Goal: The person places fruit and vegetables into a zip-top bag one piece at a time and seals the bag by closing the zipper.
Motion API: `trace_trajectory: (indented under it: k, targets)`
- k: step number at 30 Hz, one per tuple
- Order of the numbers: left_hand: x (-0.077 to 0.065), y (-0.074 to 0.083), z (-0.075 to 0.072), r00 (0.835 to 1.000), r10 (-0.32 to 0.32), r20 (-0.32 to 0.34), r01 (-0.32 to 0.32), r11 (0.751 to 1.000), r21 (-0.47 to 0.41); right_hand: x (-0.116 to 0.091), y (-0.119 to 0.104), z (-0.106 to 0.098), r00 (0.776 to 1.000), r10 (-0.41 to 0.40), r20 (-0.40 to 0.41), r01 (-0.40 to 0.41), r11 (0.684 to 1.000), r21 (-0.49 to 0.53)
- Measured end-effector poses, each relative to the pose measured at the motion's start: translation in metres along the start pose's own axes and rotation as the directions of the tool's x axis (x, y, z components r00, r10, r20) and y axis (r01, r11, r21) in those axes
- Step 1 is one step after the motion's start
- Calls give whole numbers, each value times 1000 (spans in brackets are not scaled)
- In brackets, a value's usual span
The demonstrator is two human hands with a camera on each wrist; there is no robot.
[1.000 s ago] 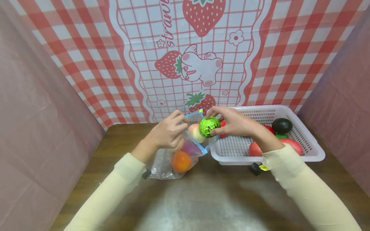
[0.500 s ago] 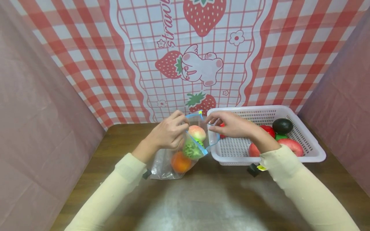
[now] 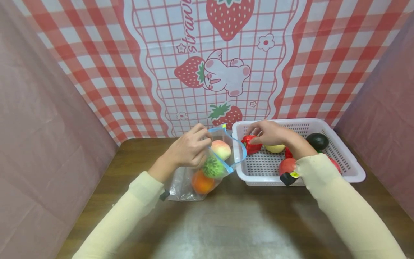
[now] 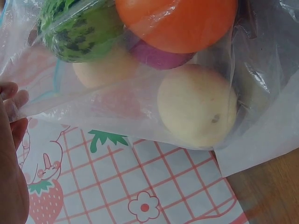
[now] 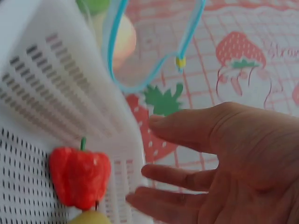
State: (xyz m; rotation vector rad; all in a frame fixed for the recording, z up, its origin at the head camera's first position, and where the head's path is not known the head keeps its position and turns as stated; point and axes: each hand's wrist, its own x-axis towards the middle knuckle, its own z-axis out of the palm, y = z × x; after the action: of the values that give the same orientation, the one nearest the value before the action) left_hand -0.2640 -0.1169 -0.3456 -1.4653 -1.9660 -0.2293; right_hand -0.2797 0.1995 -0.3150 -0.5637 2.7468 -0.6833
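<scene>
My left hand (image 3: 189, 146) pinches the upper edge of a clear, blue-rimmed zip bag (image 3: 182, 190), holding its mouth apart. Inside the bag are an orange (image 3: 203, 181), a dark-mottled green ball-shaped fruit (image 3: 213, 168) and a peach (image 3: 221, 149). The left wrist view also shows a purple piece (image 4: 163, 57) and a pale round fruit (image 4: 197, 107) through the plastic. My right hand (image 3: 270, 133) reaches over the basket beside a red bell pepper (image 3: 251, 148). In the right wrist view its fingers are spread, apart from the pepper, with nothing between them.
A white perforated basket (image 3: 262, 179) stands right of the bag. It also holds a yellow fruit (image 3: 275, 149), a red round fruit (image 3: 286, 166) and a dark avocado (image 3: 318, 141). Behind the wooden table (image 3: 129, 162) hangs a strawberry-patterned cloth (image 3: 168, 82).
The right hand has let go of the green fruit, which dropped into the bag, and has moved right over the basket to the red bell pepper. The left hand stays on the bag's edge.
</scene>
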Motion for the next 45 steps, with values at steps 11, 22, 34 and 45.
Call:
trace_trajectory:
  k: [11,22,34,45]
  targets:
    - [0,-1,2,1000,3,0,-3,1000,-4,16,48,-9,984,143,108,-140,989,-35]
    - [0,-2,1,1000,9,-13,-9,1000,-7,17,75,-2,964,246,107,-245,969,-21]
    - [-1,-1,0,1000,9,-24,-10,1000,-27,16,79,8,933,327,151,-329,944,-9]
    - [-1,-1,-1,1000,3,-12,-3,1000,-21,11,76,5,956,269,114,-272,962,13]
